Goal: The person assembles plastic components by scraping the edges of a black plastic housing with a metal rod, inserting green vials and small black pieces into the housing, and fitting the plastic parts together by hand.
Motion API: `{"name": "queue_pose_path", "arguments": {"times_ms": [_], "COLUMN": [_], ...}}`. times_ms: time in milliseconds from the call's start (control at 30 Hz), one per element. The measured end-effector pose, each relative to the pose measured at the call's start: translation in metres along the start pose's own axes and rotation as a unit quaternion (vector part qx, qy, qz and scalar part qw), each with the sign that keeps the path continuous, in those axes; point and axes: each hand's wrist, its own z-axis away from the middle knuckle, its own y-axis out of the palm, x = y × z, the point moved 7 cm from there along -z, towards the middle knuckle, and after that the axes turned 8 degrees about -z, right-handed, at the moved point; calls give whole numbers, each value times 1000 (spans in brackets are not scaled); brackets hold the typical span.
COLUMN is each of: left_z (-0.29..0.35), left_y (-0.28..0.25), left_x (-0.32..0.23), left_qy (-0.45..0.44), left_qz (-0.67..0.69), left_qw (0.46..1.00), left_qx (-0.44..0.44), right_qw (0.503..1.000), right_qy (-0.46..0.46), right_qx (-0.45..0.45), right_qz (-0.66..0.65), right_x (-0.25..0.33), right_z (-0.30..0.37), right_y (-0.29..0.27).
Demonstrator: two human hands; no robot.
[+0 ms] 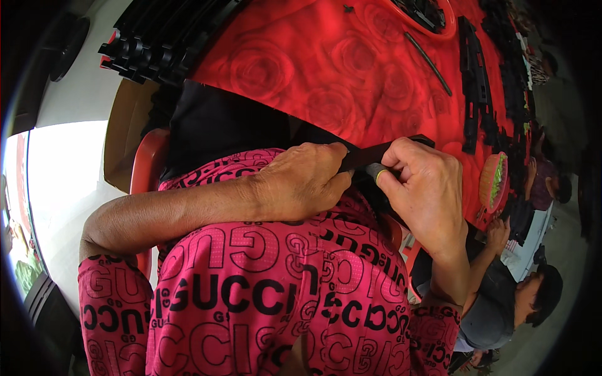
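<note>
Near the table's front edge, a flat black strip [370, 155] stretches between my two hands. My left hand [307, 178] is closed, pinching its left end between thumb and fingers. The fingers of my right hand [426, 188] are bent and pinch the strip farther right. A dark grey finger cover [375, 170] with a yellow rim sits on a digit of my right hand. Part of the strip is hidden behind the fingers, and its exact kind cannot be made out.
The red rose-patterned tablecloth [326, 69] bears stacked black ribbed strips [163, 41] at far left, a dark rod [429, 64], a red bowl [450, 25] of black parts and more black strips [475, 81]. A red basket [483, 182] holds something green. A co-worker [501, 307] sits at right.
</note>
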Motion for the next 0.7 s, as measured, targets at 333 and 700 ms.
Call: {"name": "queue_pose_path", "arguments": {"times_ms": [333, 700], "left_z": [1, -1], "left_y": [0, 5], "left_x": [3, 9], "left_qy": [-31, -29], "left_qz": [-10, -29], "left_qw": [999, 999], "left_qx": [7, 0], "right_qw": [998, 996], "right_qy": [-31, -40], "right_qx": [-8, 21], "right_qz": [49, 79], "right_x": [6, 12], "right_z": [2, 4], "right_y": [5, 10]}}
